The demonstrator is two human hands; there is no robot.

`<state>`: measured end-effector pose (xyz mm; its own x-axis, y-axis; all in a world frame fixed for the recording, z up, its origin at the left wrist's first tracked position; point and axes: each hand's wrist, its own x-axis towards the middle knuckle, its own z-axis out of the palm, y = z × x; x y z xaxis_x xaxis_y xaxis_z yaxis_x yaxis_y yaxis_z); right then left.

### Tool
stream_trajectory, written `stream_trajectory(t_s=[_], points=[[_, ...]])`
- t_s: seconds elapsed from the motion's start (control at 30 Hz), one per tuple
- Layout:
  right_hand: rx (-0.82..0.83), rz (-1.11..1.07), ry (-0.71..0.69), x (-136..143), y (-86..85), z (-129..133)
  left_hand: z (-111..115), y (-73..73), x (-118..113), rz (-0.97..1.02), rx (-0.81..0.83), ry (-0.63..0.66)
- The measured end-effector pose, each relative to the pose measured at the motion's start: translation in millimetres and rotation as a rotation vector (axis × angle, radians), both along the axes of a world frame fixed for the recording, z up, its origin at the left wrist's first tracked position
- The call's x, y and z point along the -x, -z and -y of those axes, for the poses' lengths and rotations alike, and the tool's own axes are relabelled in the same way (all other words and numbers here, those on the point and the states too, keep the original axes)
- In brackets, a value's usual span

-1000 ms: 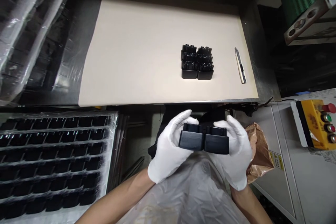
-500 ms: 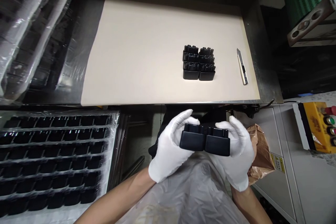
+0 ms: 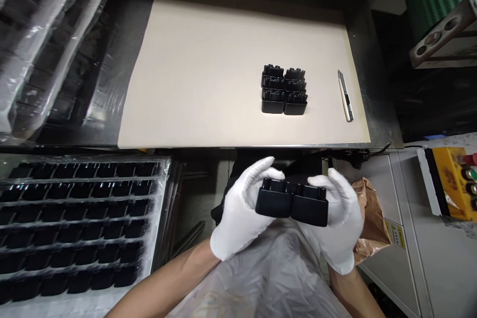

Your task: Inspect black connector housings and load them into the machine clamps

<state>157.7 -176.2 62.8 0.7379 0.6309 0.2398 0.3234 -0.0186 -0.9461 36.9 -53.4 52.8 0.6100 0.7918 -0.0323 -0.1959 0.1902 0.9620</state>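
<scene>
Two black plastic parts are held side by side in front of my apron, below the table edge. My left hand (image 3: 242, 208), in a white glove, is closed on the left black part (image 3: 274, 201). Around the right black part (image 3: 309, 207) my right hand (image 3: 341, 218), also gloved in white, is closed. The two parts touch or nearly touch, with their ribbed tops facing away from me. On the beige sheet (image 3: 194, 74) stands a block of several like parts (image 3: 284, 90) in two columns.
A utility knife (image 3: 346, 97) lies on the sheet's right side. At the lower left is a plastic-lined tray (image 3: 158, 198) with rows of black parts. Plastic-wrapped trays (image 3: 48, 49) stand upper left. Brown paper (image 3: 370, 221) and a yellow button box (image 3: 452, 181) are at the right.
The two held parts have tipped slightly, showing more of their ribbed tops. The whole view has shifted a little; both hands keep their hold.
</scene>
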Motion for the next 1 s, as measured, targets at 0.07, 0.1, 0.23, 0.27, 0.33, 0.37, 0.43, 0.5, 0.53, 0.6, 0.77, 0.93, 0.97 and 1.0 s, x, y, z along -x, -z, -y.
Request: stream_trajectory(t_s=[0.07,0.1,0.23,0.27,0.33,0.37,0.43,0.5,0.53,0.6,0.77,0.93,0.97,1.0], points=[[0.005,0.001,0.002,-0.7,0.4,0.4,-0.1,1.0,0.3,0.005,0.014,0.009],[0.006,0.0,0.004,-0.9,0.4,0.7,-0.2,1.7,0.5,0.007,0.018,0.013],[0.01,-0.007,-0.003,-1.0,-0.4,1.5,-0.3,4.2,1.4,0.017,0.017,0.024],[0.014,-0.011,-0.002,-1.0,-0.6,1.4,-0.3,4.5,1.6,0.021,0.018,0.025],[0.024,-0.019,-0.004,-0.8,-0.9,1.0,-0.4,4.8,1.8,0.032,0.026,0.029],[0.028,-0.024,-0.007,-0.8,-0.9,0.7,-0.5,4.8,1.8,0.04,0.03,0.03],[0.032,-0.036,-0.007,-0.8,-0.8,0.1,-0.7,4.8,1.8,0.05,0.039,0.033],[0.03,-0.035,-0.007,-0.9,-0.4,-0.4,-0.7,4.6,1.6,0.049,0.046,0.033],[0.028,-0.032,-0.006,-1.0,-0.1,-0.6,-0.6,4.4,1.3,0.044,0.05,0.032],[0.025,-0.026,-0.012,-1.0,1.0,-0.8,-0.2,3.8,0.8,0.034,0.063,0.027],[0.019,-0.064,-0.015,0.5,3.3,-1.9,0.2,2.4,0.1,0.017,0.129,0.021],[0.143,-0.081,0.028,0.0,1.7,-3.7,-0.8,0.6,-1.1,0.0,0.251,0.008],[0.174,-0.087,0.038,-0.3,1.4,-3.8,-1.2,-0.2,-1.8,-0.007,0.277,0.005],[0.194,-0.097,0.047,-0.6,1.2,-3.9,-1.6,-1.0,-2.6,-0.016,0.301,0.005]])
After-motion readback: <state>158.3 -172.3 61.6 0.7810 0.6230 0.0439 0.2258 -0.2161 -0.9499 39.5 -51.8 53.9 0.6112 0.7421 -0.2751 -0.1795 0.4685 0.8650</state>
